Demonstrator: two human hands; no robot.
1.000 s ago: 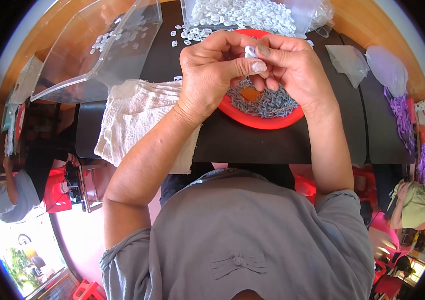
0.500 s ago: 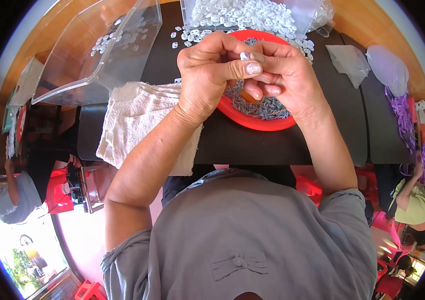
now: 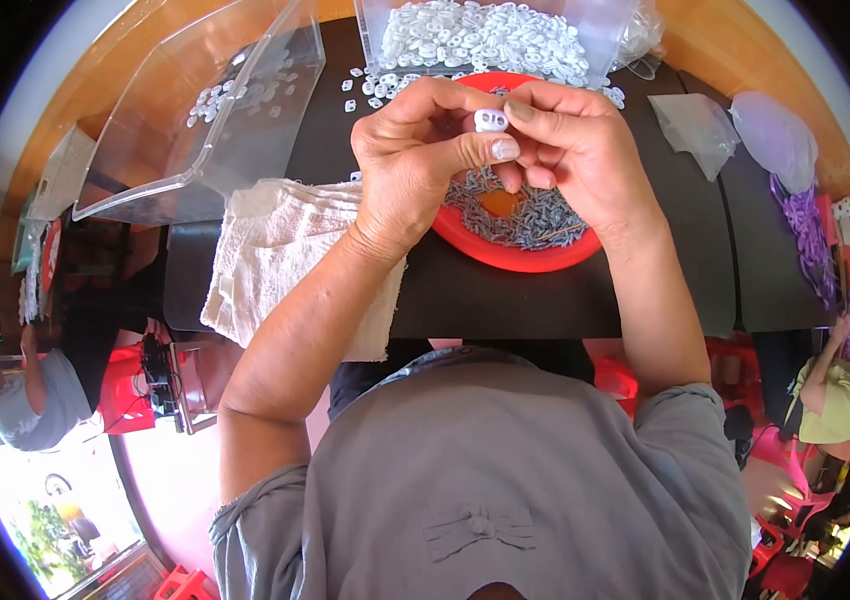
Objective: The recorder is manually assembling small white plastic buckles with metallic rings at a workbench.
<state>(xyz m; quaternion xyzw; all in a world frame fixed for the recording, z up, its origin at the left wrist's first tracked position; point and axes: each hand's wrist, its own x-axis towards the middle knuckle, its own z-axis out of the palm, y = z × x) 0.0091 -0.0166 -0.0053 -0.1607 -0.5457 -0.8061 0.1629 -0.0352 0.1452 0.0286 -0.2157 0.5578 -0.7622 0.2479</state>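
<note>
A small white oval plastic piece with two holes (image 3: 490, 121) is held up between both hands, its holed face showing. The thumb and index finger of my left hand (image 3: 425, 140) pinch it from the left. My right hand (image 3: 573, 140) closes on its right edge, thumb against it and the other fingers curled below. Whether a smaller part sits in the right fingertips is hidden. Under the hands stands a red round bowl (image 3: 520, 262) with many small grey screw-like parts (image 3: 545, 222) and an orange spot in the middle.
A clear bin (image 3: 385, 60) heaped with similar white pieces stands at the back, with loose ones around it. At left are a tilted clear bin (image 3: 135, 192) and a folded cream cloth (image 3: 280, 250). Plastic bags (image 3: 695, 130) lie at right. Other people sit at both sides.
The white piece has turned so that its holed face shows, and the fingers have shifted around it. Both hands have come slightly down in the picture.
</note>
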